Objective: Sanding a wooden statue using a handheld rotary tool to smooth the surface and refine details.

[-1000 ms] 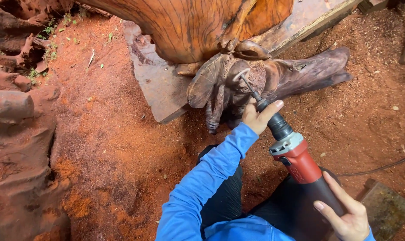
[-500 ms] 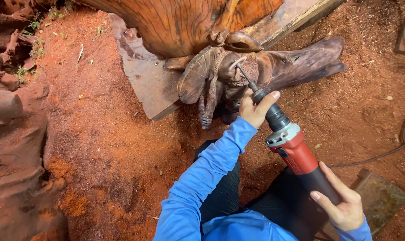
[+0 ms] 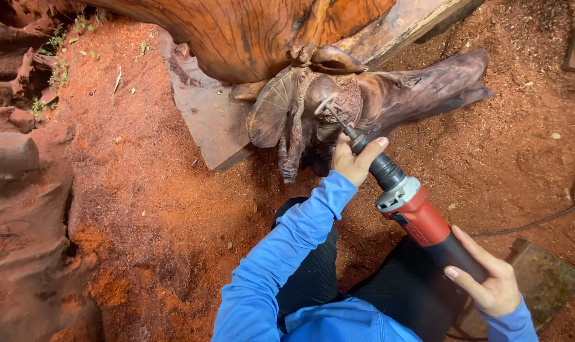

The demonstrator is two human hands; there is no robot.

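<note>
A big orange-grained tree trunk (image 3: 237, 31) lies across the top of the view, resting over a flat wooden plank (image 3: 202, 120) on ground thick with red sawdust (image 3: 142, 209). Under it sits a dark carved root figure (image 3: 338, 104), shaped like an elephant's head with a fanned ear and hanging trunk, its tail end running off to the right. The person, in blue sleeves, works it with a red and black die grinder (image 3: 420, 218). The right hand (image 3: 493, 285) is wrapped around the black rear body; the left hand (image 3: 354, 158) is closed around the nose just behind the thin bit (image 3: 338, 120), whose tip touches the carving beside the ear. The step in hand looks like detail carving. Moving on seems to call for a steady front grip and light pressure, so the bit follows the groove without skating.
</note>
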